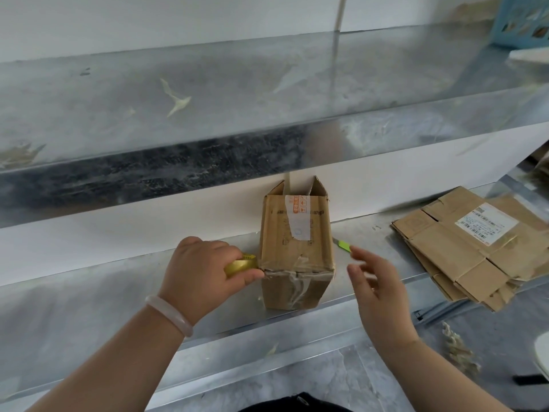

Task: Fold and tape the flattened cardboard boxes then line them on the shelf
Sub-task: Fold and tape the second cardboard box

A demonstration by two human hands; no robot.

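Box (297,257) at shelf (89,307) front edge; L hand (199,272) grips tape (240,264); R hand (377,289) apart.

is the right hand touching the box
Apart. The head view shows bare shelf between the right hand and the box; the hand sits clear of its right side.

Box: we see a brown cardboard box (297,245) on the shelf (118,281), taped end toward us, far flaps open.
Tape roll (240,264): yellow, at its left edge.
Flattened boxes (463,251): stacked at right.
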